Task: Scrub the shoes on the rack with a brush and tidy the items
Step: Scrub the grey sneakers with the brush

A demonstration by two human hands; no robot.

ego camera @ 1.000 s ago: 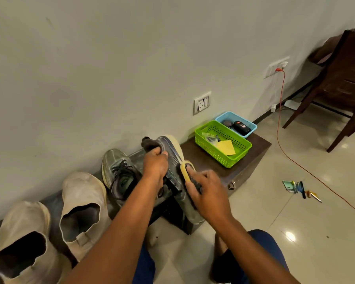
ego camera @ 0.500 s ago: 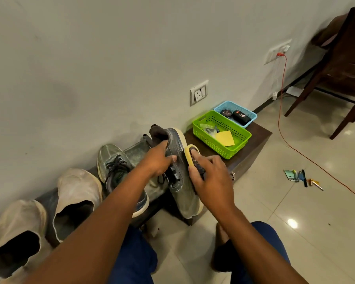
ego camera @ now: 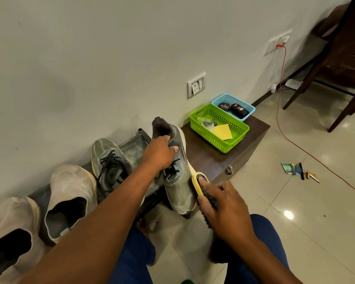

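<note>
Your right hand point(ego camera: 223, 210) is nearest the camera, low and right of centre, its fingers curled round the brush point(ego camera: 202, 186). The brush's yellow back faces the shoe and its tip points up and away from you. Just left of it, touching or all but touching, is the grey sneaker point(ego camera: 177, 173) you are working on. Your left hand point(ego camera: 159, 154) holds it off the rack, fingers wrapped over the collar with the thumb on the outer side.

What matters for the next stroke is this: the sneaker's long axis runs nearly upright, heel at the top by the wall and toe hanging down towards your knees. Its pale sole edge faces right, towards the brush. So the brush lies alongside the shoe, level with the forefoot, and a stroke would likely travel along that axis rather than across it.

Beyond, the second grey sneaker point(ego camera: 109, 160) and two cream slip-ons point(ego camera: 72, 193) sit on the rack point(ego camera: 131, 148). Farther right, a green basket point(ego camera: 219, 128) and a blue basket point(ego camera: 234, 106) stand on the dark box point(ego camera: 209, 160). Loose small items point(ego camera: 297, 170) lie well apart on the floor.
</note>
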